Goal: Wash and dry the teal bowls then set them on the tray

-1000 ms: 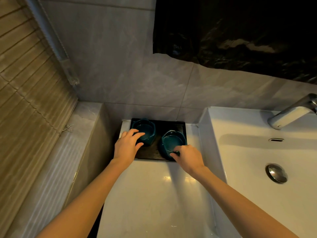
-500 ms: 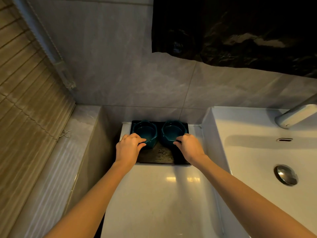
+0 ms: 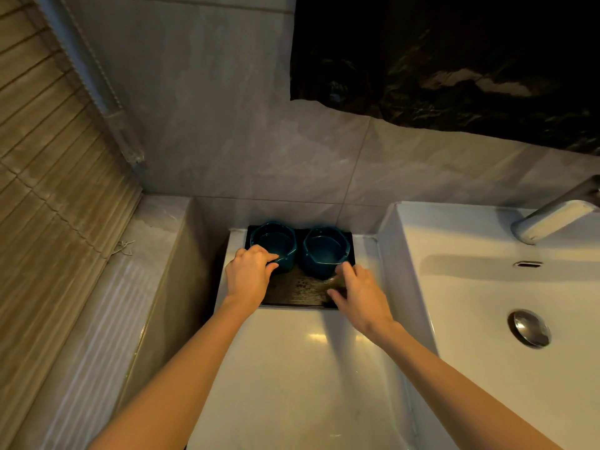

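Two teal bowls stand upright side by side at the back of a dark tray (image 3: 302, 292) on the white counter. My left hand (image 3: 248, 274) pinches the near rim of the left teal bowl (image 3: 276, 243). My right hand (image 3: 358, 292) hovers just in front of the right teal bowl (image 3: 324, 251), fingers spread and slightly blurred, holding nothing. It is over the tray's near right part.
A white sink basin (image 3: 470, 297) with a metal drain (image 3: 529, 328) lies to the right, under a chrome faucet (image 3: 555, 216). A tiled ledge (image 3: 107, 313) and wooden blinds (image 3: 48, 177) are at the left. The glossy counter (image 3: 298, 378) stretches toward me.
My right hand has let go of the right bowl and drawn back toward me. Before that, the right bowl slid back beside the left one. My left hand stays on the left bowl's rim.
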### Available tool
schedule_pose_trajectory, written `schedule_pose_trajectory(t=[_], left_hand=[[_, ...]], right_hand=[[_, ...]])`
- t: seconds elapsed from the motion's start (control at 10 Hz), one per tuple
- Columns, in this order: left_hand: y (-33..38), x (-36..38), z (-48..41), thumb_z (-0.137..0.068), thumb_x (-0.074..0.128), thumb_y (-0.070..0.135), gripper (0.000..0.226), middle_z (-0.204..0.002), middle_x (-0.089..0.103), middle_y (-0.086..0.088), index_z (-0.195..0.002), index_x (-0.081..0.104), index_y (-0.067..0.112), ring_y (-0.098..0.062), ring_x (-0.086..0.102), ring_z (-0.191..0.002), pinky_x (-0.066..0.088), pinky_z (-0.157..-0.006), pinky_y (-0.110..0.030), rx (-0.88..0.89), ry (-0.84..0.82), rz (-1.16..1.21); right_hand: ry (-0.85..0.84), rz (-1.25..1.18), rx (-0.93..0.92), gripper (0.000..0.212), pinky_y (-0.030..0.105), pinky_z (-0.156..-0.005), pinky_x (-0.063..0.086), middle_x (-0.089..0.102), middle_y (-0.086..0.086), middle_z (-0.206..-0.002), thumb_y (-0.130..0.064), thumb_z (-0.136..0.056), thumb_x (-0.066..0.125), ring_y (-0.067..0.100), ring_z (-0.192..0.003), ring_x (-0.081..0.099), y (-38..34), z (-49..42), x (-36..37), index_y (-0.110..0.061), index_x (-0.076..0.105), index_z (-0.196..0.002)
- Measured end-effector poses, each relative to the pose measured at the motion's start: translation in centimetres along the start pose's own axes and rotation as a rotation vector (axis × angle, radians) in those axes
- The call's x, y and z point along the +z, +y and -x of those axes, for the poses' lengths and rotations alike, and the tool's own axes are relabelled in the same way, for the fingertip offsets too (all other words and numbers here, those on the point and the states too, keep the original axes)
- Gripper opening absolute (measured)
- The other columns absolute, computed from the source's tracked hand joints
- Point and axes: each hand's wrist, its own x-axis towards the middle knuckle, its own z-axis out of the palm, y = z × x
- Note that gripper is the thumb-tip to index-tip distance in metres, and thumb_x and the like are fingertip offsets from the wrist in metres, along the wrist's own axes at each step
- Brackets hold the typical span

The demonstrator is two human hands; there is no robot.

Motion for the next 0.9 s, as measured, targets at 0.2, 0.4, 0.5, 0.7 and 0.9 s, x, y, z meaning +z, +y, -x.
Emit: schedule_pose_trajectory(t=[0.2, 0.4, 0.5, 0.7, 0.9], left_hand=[[-1.8, 0.1, 2.9, -0.085, 0.066, 0.036, 0.050, -0.130, 0.051, 0.001, -0.132, 0.053, 0.025, -0.022, 0.048, -0.115, 0.051, -0.078, -0.038, -0.170, 0.143, 0.169], [-4.5, 1.7, 6.3, -0.076, 0.074, 0.038, 0.067, -0.134, 0.054, 0.003, -0.137, 0.049, 0.024, -0.024, 0.045, -0.119, 0.043, -0.094, -0.036, -0.196, -0.056, 0.187], [-4.2, 1.8, 6.6, -0.081, 0.072, 0.030, 0.059, -0.136, 0.053, 0.005, -0.136, 0.050, 0.024, -0.020, 0.044, -0.121, 0.043, -0.095, -0.035, -0.209, -0.032, 0.158], [-4.0, 1.4, 6.4, -0.082, 0.070, 0.031, 0.055, -0.133, 0.056, 0.004, -0.134, 0.052, 0.025, -0.017, 0.045, -0.121, 0.045, -0.094, -0.035, -0.198, -0.030, 0.124], [-3.3, 0.1, 6.1, -0.087, 0.062, 0.040, 0.069, -0.146, 0.041, 0.003, -0.147, 0.030, 0.028, -0.020, 0.035, -0.133, 0.036, -0.104, -0.037, -0.110, -0.116, -0.016]], right_hand=[[-0.126, 0.130, -0.025, 0.026, 0.029, -0.078, 0.048, 0.058, 0.000, -0.113, -0.023, -0.093, 0.057, 0.019, -0.107, 0.050, 0.9, 1.1, 0.9, -0.026, 0.063, -0.118], [-0.156, 0.210, -0.081, 0.023, 0.031, -0.074, 0.048, 0.065, -0.001, -0.105, -0.020, -0.095, 0.050, 0.020, -0.101, 0.056, 1.4, 0.8, 1.2, -0.022, 0.072, -0.102], [-0.194, 0.258, -0.085, 0.023, 0.033, -0.076, 0.050, 0.064, 0.003, -0.101, -0.018, -0.096, 0.048, 0.023, -0.097, 0.059, 1.5, 0.8, 1.7, -0.018, 0.071, -0.102], [-0.210, 0.292, -0.065, 0.017, 0.033, -0.074, 0.051, 0.066, 0.006, -0.097, -0.016, -0.095, 0.052, 0.023, -0.087, 0.060, 2.0, 0.7, 2.9, -0.017, 0.068, -0.098], [-0.189, 0.243, -0.040, 0.020, 0.032, -0.072, 0.046, 0.066, 0.004, -0.099, -0.021, -0.093, 0.052, 0.024, -0.095, 0.058, 0.0, 0.9, 0.7, -0.018, 0.070, -0.101]])
